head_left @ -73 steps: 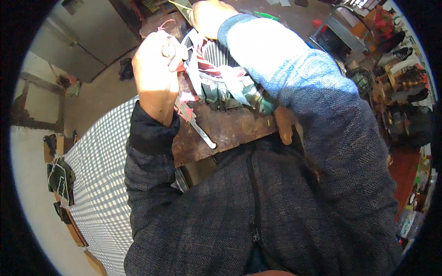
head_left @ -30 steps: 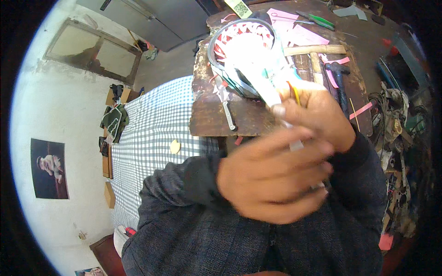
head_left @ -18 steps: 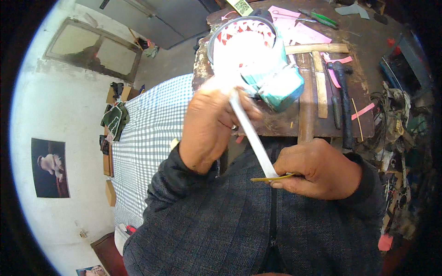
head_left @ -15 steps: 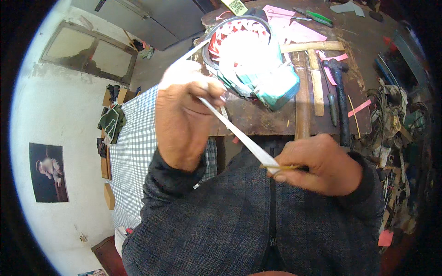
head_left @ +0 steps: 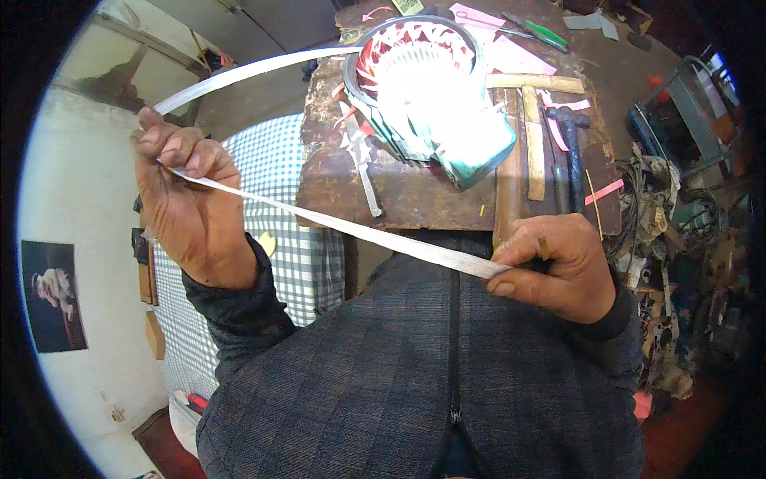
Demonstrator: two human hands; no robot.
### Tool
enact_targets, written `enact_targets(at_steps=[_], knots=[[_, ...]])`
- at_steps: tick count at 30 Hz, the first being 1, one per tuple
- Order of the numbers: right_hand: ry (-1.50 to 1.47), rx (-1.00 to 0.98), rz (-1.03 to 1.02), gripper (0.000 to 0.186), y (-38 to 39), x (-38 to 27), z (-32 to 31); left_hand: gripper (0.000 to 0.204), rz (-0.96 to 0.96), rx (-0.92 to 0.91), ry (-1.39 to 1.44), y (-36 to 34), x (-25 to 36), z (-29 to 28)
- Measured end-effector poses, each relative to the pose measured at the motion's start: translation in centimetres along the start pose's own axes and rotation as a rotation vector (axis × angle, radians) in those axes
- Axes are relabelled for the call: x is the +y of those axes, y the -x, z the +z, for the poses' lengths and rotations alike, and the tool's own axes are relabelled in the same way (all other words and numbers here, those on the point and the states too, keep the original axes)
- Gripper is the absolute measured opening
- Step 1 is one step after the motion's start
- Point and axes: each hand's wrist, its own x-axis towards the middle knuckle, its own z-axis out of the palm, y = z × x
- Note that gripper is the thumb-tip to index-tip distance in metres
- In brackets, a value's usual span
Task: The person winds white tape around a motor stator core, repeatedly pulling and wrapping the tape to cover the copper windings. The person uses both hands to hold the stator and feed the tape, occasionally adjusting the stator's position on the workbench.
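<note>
A long white fabric tape (head_left: pixel 363 231) runs taut and slightly twisted between my two hands. My left hand (head_left: pixel 191 188), raised at the left, has its fingers curled round the tape. From there another stretch loops back to the motor stator (head_left: pixel 361 100), a round metal ring with red-and-white lining on the bench. My right hand (head_left: pixel 562 267) pinches the tape's near end between thumb and forefinger, in front of my jacket. A small yellowish-brown strip (head_left: pixel 545 247) shows at its fingers. Glare washes out the stator's middle and the tape's join there.
The worn wooden bench (head_left: pixel 319 168) carries a knife (head_left: pixel 369 188) left of the stator. To the right lie wooden sticks (head_left: pixel 535 144), a dark hammer (head_left: pixel 570 152) and pink paper pieces (head_left: pixel 519 56). A checked cloth (head_left: pixel 279 152) covers a surface at left; cable coils (head_left: pixel 654 199) hang at right.
My left hand has moved left and outward, drawing a longer span of tape between the hands. The right hand keeps its pinch, and the view has shifted a little.
</note>
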Motion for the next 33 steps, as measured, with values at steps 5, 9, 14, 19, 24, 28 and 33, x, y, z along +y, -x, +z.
enact_targets(at_steps=[5,9,14,19,24,28,33], knots=[[0.010,0.030,0.037,0.019,-0.5,0.1,0.2,0.031,0.019,0.016,0.037,0.2,0.9,-2.8],[0.053,0.037,0.041,0.011,-1.0,-0.1,0.3,0.032,0.032,0.052,0.057,0.5,1.6,-5.6],[0.233,0.100,0.150,0.016,-2.0,-0.5,0.8,0.031,0.013,0.101,0.109,1.0,1.9,-9.4],[0.273,0.207,0.193,0.016,-3.5,-0.8,1.6,0.022,0.015,0.191,0.128,1.4,1.4,-12.7],[0.364,0.163,0.105,0.017,-5.2,-1.0,2.7,0.021,-0.006,0.317,0.143,2.5,0.5,-15.9],[0.448,0.112,-0.095,0.016,-7.0,-0.9,3.8,0.022,-0.044,0.357,0.124,3.4,-0.4,-18.0],[0.446,0.053,-0.175,0.022,-8.7,-0.9,5.4,0.023,-0.108,0.377,-0.060,4.4,-1.2,-20.7]])
